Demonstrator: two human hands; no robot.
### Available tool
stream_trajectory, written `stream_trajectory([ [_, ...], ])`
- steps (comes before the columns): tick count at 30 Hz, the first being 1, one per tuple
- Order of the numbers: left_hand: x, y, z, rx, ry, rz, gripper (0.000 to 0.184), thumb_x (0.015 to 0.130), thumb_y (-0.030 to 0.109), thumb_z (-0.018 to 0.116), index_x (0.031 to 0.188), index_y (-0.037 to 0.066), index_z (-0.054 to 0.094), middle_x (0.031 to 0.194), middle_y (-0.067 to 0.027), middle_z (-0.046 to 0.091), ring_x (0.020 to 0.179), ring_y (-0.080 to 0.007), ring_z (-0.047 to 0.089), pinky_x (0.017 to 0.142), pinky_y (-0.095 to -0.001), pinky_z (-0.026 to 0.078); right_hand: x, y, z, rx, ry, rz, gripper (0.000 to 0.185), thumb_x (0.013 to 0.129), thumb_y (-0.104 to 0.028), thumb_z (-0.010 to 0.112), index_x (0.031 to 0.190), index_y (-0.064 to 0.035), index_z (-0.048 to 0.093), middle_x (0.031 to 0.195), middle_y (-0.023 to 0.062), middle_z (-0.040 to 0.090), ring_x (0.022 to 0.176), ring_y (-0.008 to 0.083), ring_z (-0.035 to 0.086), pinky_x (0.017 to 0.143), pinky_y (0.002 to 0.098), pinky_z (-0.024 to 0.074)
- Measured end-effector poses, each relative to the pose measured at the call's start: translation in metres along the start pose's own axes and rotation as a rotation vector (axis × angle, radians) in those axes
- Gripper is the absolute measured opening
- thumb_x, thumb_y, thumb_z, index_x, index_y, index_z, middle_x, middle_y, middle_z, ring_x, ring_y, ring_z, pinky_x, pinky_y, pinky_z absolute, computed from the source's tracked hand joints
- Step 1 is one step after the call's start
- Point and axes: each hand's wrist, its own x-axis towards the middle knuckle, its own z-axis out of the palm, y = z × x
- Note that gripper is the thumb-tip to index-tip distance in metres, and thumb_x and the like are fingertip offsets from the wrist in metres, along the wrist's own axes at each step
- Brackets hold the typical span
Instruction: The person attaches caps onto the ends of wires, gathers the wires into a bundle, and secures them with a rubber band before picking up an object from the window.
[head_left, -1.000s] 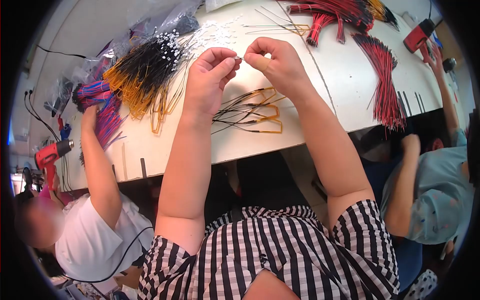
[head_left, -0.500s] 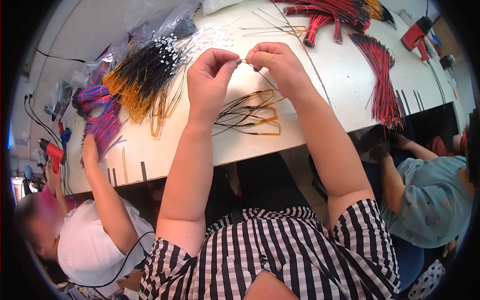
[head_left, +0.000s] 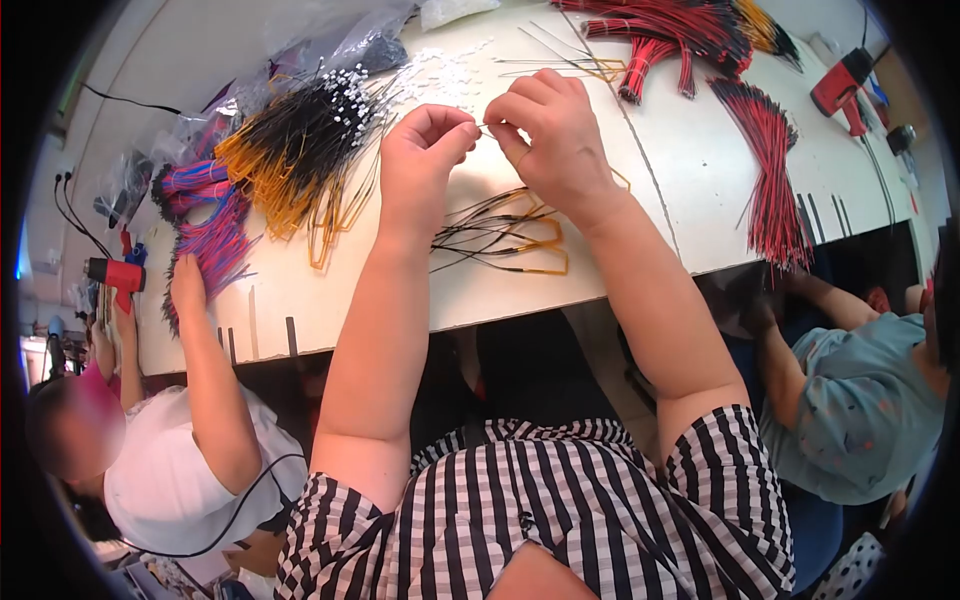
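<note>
Thumb and forefinger of my left hand (head_left: 425, 150) are pinched on something too small to make out. Close beside it on the right, my right hand (head_left: 545, 135) grips a thin wire whose tip points at the left fingertips; a yellow part of the wire shows past the right wrist. Below and between my hands, several black wires with yellow sleeves (head_left: 520, 245) lie on the table. A large pile of black and yellow wires with white ends (head_left: 290, 150) lies left of my left hand. Small white pieces (head_left: 430, 80) are scattered behind my hands.
Red and black wire bundles (head_left: 765, 165) lie on the right. Purple-blue wires (head_left: 215, 240) are at the left, under a co-worker's hand (head_left: 188, 285). Red heat guns (head_left: 118, 274) (head_left: 842, 82) stand at both sides. Another person (head_left: 860, 400) sits at the right.
My right hand has turned, with its back more upward, and the wire in it now runs toward the right wrist. The left co-worker's heat gun has shifted; the right co-worker's hand has left the other one.
</note>
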Motion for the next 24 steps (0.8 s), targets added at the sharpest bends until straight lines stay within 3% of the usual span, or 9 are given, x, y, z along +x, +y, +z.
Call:
stream_trajectory([
  [4,-0.0029,0.0048,0.0044,-0.098,0.006,-0.055,0.01,0.085,0.008,0.066,0.093,0.002,0.065,0.087,-0.006,0.068,0.08,-0.0119,0.063,0.072,-0.023,0.049,-0.0025,0.0,-0.0048,0.077,-0.008,0.129,0.004,0.073,-0.004,0.065,0.075,-0.0044,0.062,0.072,0.0027,0.061,0.071,0.0204,0.053,0.059,0.0329,0.0422],
  [6,-0.0028,0.0045,0.0025,-0.144,-0.03,-0.07,0.012,0.085,0.007,0.066,0.095,0.001,0.065,0.09,-0.0084,0.069,0.082,-0.0132,0.064,0.073,-0.0233,0.05,-0.0025,0.0009,-0.0066,0.221,-0.076,0.34,0.004,0.075,-0.007,0.065,0.075,-0.0041,0.062,0.073,0.0035,0.062,0.07,0.0182,0.054,0.058,0.0317,0.0427],
  [13,-0.0019,0.0025,0.0012,-0.233,-0.056,-0.071,0.01,0.085,0.003,0.065,0.096,0.001,0.064,0.09,-0.0091,0.069,0.081,-0.0133,0.064,0.073,-0.0234,0.05,-0.0018,-0.0068,-0.0061,0.41,-0.119,0.502,0.011,0.081,-0.011,0.063,0.081,-0.0004,0.064,0.072,0.0047,0.061,0.068,0.0138,0.054,0.059,0.028,0.0425],
  [15,-0.0024,0.0034,0.0017,-0.268,-0.07,-0.048,0.01,0.085,0.002,0.065,0.095,0.001,0.064,0.091,-0.009,0.068,0.082,-0.0132,0.063,0.074,-0.0234,0.05,-0.0031,-0.0066,-0.0058,0.658,-0.147,0.685,0.012,0.082,-0.012,0.063,0.081,0.0006,0.064,0.073,0.001,0.061,0.069,0.009,0.051,0.061,0.0252,0.0416],
  [18,-0.0026,0.0028,0.0024,-0.262,-0.065,-0.035,0.01,0.085,0.002,0.065,0.095,0.001,0.063,0.091,-0.0086,0.068,0.082,-0.0131,0.063,0.074,-0.0237,0.05,-0.0043,-0.0023,-0.0046,0.776,-0.169,0.8,0.012,0.083,-0.011,0.063,0.081,0.0009,0.064,0.075,-0.0016,0.06,0.072,0.0059,0.05,0.064,0.0224,0.0404],
  [24,-0.0026,0.0021,0.0041,-0.246,-0.066,0.034,0.01,0.084,0.001,0.065,0.094,0.001,0.063,0.09,-0.0079,0.068,0.082,-0.0128,0.063,0.074,-0.0238,0.05,-0.0048,-0.0007,-0.0013,0.862,-0.122,0.799,0.011,0.084,-0.009,0.062,0.081,0.0009,0.063,0.075,-0.0021,0.059,0.072,0.0047,0.048,0.066,0.0205,0.039],
])
